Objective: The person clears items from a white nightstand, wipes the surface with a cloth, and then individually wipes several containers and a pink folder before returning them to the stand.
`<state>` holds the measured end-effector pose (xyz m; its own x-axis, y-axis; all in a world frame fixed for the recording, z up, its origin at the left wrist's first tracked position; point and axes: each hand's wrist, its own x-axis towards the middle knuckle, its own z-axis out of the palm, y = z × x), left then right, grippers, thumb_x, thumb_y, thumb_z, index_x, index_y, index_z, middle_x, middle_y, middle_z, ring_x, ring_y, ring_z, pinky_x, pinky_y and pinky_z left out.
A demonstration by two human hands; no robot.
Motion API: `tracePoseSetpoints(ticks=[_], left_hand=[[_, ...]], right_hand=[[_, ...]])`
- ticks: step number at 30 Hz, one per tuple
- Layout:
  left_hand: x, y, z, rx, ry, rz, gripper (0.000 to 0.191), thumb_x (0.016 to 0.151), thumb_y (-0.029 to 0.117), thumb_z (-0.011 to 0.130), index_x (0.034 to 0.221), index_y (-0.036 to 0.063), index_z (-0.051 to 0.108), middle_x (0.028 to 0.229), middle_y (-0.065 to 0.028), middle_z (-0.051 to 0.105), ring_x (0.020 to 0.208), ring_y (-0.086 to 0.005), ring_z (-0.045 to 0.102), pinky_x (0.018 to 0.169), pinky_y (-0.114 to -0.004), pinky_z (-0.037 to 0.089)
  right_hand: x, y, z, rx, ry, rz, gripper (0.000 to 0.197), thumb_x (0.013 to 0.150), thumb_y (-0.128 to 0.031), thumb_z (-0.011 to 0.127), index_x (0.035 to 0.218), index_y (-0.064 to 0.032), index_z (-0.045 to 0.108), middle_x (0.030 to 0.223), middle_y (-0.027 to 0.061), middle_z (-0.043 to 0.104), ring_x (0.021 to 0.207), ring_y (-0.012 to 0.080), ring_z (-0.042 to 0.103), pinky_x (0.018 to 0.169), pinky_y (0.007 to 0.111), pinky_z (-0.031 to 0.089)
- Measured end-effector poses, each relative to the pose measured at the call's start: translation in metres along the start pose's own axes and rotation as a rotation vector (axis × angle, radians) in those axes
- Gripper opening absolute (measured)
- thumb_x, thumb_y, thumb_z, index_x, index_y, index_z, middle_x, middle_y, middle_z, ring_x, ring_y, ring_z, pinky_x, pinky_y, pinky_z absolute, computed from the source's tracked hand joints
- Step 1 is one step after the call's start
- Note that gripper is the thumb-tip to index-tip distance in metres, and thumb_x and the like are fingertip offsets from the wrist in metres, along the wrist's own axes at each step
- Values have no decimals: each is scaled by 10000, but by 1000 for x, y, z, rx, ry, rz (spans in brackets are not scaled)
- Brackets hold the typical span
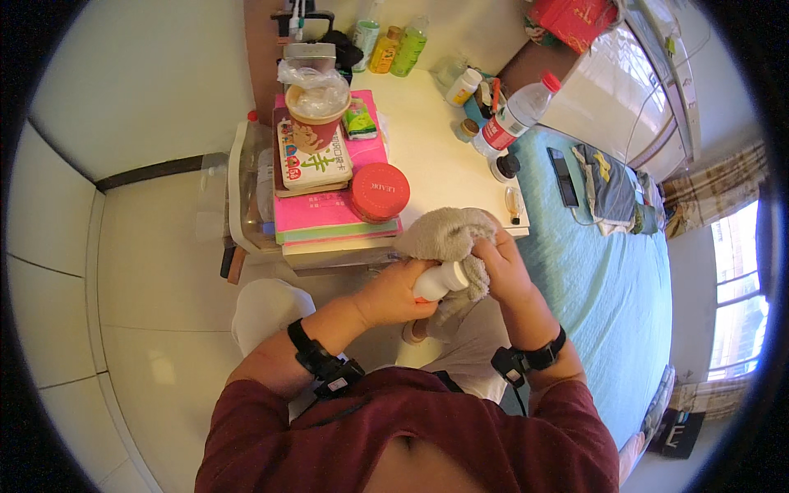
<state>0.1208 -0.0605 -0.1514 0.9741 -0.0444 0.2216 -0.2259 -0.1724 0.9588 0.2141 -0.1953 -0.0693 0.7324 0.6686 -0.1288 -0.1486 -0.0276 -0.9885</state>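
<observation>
My left hand (394,294) is closed around a small white plastic bottle (434,283), tilted with its white cap (457,275) toward the right. A bit of red or orange shows at the bottle's lower end. In my right hand (502,262) I grip a beige terry cloth (445,234), bunched up, with a fold hanging down beside the cap. Whether the cloth touches the cap cannot be told. Both hands are above my lap at the front edge of a cream table (425,154). My fingers hide part of the bottle and of the cloth.
A round red tin (380,192), a boxed card set (315,159) and a bag-topped paper cup (315,120) rest on pink books (370,148). A large water bottle (515,117) and a dark-capped jar (505,167) stand rightward. Beyond lies a bed (592,271) with a phone (562,177).
</observation>
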Motion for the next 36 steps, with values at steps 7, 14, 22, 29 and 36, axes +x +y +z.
tracePoseSetpoints(ticks=[7,14,22,29,36], left_hand=[[2,0,4,-215,154,117,486,637,121,653,1080,74,459,976,-129,536,897,-270,530,783,-342,424],[1,1,0,-148,205,-13,540,641,123,658,1118,53,415,985,-150,527,897,-271,533,787,-351,421],[1,-15,2,-307,162,-24,579,678,103,639,1171,58,339,956,-140,508,772,-215,539,689,-305,443],[0,-22,4,-227,-94,-180,380,749,94,585,1093,65,427,797,-19,537,663,-93,499,608,-239,426],[2,-35,9,-178,-144,-192,369,727,155,607,1049,52,458,758,-65,545,630,-162,535,578,-286,443]], right_hand=[[42,-26,-14,-481,313,-471,342,768,-73,520,1096,-2,450,993,93,541,920,162,511,784,271,409],[23,-19,-6,-459,-170,-236,526,749,-223,618,1187,-28,402,1098,84,482,915,174,499,790,281,404],[21,-47,15,-615,-177,-127,399,738,-119,634,1090,-14,476,918,59,546,841,100,500,734,236,420],[148,-88,10,-1070,275,-524,399,729,-207,621,1056,-22,489,1004,186,520,845,255,550,708,313,446],[261,-46,20,-1051,410,-423,476,687,-253,655,1027,-29,409,983,233,524,902,342,535,737,380,433]])
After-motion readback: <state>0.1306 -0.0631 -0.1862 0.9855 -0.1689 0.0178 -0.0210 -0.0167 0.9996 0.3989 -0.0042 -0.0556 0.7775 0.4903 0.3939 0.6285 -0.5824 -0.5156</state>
